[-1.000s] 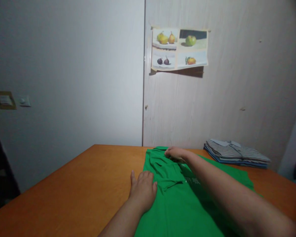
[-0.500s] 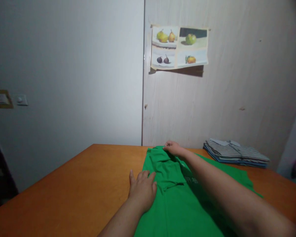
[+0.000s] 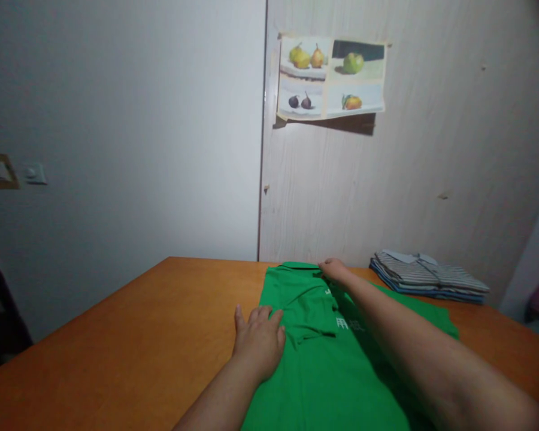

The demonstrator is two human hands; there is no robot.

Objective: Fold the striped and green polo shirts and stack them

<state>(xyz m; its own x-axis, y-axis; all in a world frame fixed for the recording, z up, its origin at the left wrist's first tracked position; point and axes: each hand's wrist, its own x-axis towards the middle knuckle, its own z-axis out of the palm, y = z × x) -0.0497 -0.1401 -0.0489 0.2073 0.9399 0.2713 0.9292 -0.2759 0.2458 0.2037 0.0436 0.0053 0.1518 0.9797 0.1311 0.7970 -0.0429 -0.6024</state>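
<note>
A green shirt (image 3: 314, 365) with white lettering lies spread on an orange wooden table (image 3: 130, 353). My left hand (image 3: 259, 341) lies flat, fingers apart, on the shirt's left edge beside a folded sleeve. My right arm stretches across the shirt, and my right hand (image 3: 333, 269) rests at the far collar edge with its fingers curled on the green cloth there.
A stack of folded striped shirts (image 3: 429, 276) sits at the table's far right. Behind the table are a white wall and a pale wooden door with a fruit poster (image 3: 331, 78). A light switch (image 3: 35, 173) is on the left wall.
My right hand has slid to the right along the far collar edge, and the collar area now lies flatter. My left hand has stayed in place.
</note>
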